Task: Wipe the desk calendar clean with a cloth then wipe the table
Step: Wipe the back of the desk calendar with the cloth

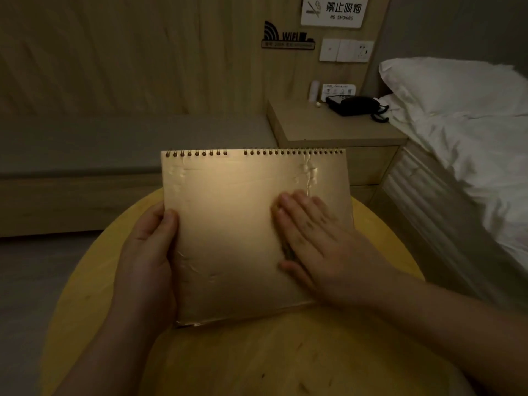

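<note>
While left hand (148, 252) grips desk calendar (243, 224) edge, press dark cloth (287, 250) under flat, open right hand (317, 241); sweep straight across cover, steady above surface (285, 352).

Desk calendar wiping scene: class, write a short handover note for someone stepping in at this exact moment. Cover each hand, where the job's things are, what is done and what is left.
Left hand: grips the left edge of the desk calendar, thumb on its front face.
Right hand: fingers straight, pressing flat on the calendar's right half; something dark shows under the palm, possibly the cloth, but I cannot tell.
Calendar: held tilted over the round yellow table, spiral binding at the top, creases and marks on its cover.
Done: calendar wiping appears under way.
Left: finish the calendar, set it down, then wipe the table, which shows small dark specks.
</note>
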